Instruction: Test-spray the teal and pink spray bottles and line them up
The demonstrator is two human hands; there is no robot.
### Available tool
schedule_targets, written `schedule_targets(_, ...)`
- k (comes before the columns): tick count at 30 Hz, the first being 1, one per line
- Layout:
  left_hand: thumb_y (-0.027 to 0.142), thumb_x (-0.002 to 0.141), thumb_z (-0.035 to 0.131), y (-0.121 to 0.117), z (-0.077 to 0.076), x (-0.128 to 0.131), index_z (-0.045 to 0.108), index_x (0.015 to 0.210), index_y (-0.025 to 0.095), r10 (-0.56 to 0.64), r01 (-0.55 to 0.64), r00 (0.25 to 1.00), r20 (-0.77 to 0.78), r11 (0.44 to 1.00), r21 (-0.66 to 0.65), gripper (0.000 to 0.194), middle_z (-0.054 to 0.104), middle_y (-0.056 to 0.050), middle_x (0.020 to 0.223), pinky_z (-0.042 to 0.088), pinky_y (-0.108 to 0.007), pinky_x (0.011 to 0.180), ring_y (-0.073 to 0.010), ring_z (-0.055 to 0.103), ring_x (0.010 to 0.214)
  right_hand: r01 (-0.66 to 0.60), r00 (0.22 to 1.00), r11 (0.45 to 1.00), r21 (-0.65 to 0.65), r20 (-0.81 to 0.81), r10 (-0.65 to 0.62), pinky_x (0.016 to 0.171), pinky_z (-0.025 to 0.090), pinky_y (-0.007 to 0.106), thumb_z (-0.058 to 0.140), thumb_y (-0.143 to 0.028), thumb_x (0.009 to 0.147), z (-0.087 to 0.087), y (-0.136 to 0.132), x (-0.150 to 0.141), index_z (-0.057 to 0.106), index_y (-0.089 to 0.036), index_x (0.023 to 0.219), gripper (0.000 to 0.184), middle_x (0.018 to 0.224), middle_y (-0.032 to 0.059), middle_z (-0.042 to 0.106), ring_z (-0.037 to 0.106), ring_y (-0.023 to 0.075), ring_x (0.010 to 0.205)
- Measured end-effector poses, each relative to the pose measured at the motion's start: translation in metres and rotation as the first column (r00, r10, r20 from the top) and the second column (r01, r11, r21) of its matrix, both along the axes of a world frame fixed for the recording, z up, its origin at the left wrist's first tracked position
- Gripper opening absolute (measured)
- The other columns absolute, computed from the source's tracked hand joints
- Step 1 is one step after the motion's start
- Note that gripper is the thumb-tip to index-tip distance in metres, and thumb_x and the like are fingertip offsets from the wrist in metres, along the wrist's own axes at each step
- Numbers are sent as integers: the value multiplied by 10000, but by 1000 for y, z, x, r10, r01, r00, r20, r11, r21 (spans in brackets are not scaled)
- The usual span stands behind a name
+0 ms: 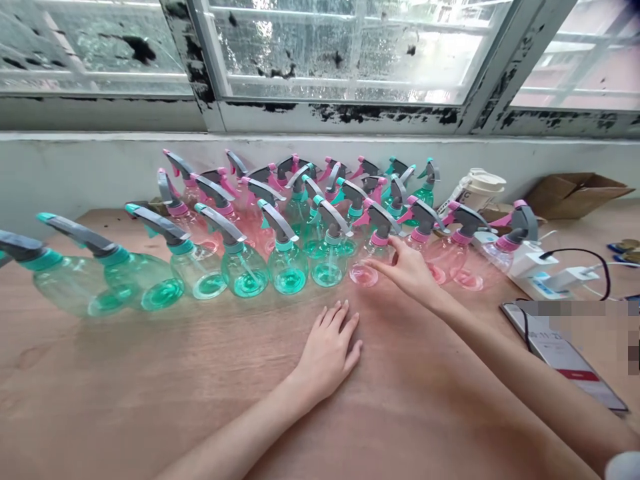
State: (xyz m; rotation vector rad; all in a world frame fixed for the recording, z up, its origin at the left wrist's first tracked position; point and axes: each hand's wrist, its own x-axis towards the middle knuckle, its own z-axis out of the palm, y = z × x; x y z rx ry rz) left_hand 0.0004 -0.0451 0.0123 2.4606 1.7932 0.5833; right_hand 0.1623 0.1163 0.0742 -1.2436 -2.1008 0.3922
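Observation:
My left hand [327, 350] lies flat on the wooden table, fingers stretched out, holding nothing. To its right, my right hand [411, 270] grips the side of a clear pink spray bottle [364, 275] between thumb and fingers; part of the fingers is hidden behind it. This bottle stands upright in the front row and has a grey and pink trigger head. Just left of it is a green spray bottle [329, 263] with a grey and teal head. More green bottles run off to the left, and several pink ones [470, 263] stand to the right.
Further rows of pink and green spray bottles fill the back, near the wall under the window. At the right are a lidded paper cup [477, 190], a brown paper bag [575, 193], a white power strip [545, 283] with cables and a phone [565, 357].

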Motion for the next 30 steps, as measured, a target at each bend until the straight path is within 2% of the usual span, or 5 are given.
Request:
schedule_targets(8,270,929,547,1,3,-1,529,1329,129,-12,12,1000,-24,1000,-15,425,483,-192,1453,393,-529,1096,-318,435,1365,-15,993,999,-39,-120,10,663,503,370,677,-592,773,-1,-16,6,497,-144,1375,772,790,53,689,602,208,605)
schedule_targets(15,263,932,549,3,5,-3,541,1324,123,-26,24,998,-62,1000,-19,417,494,-192,1444,403,-536,1087,-326,452,1351,158,955,987,2,-256,-153,571,455,309,611,-553,854,3,-28,65,695,-194,989,393,781,50,682,575,177,613)
schedule_targets(20,272,943,531,4,3,-4,542,1324,133,-26,27,997,-66,1000,3,405,499,-182,1442,407,-526,1087,-318,451,1352,236,950,972,6,-213,-229,695,508,374,628,-547,845,4,-7,78,669,-189,1137,464,1067,100,733,629,197,664)
schedule_targets(25,284,950,523,5,1,-5,546,1319,139,-28,30,997,-77,999,17,397,504,-174,1439,399,-525,1094,-313,453,1351,255,962,966,-42,-90,-257,897,492,466,661,-602,789,5,7,58,543,-163,1358,728,1317,160,633,659,344,1051)
schedule_targets(30,289,948,526,5,0,-5,550,1314,141,-26,28,996,-81,999,27,395,508,-172,1436,404,-514,1094,-310,459,1347,289,956,955,-69,-39,-292,981,447,486,648,-601,791,1,9,48,551,-138,1335,720,1338,185,610,563,388,1229)
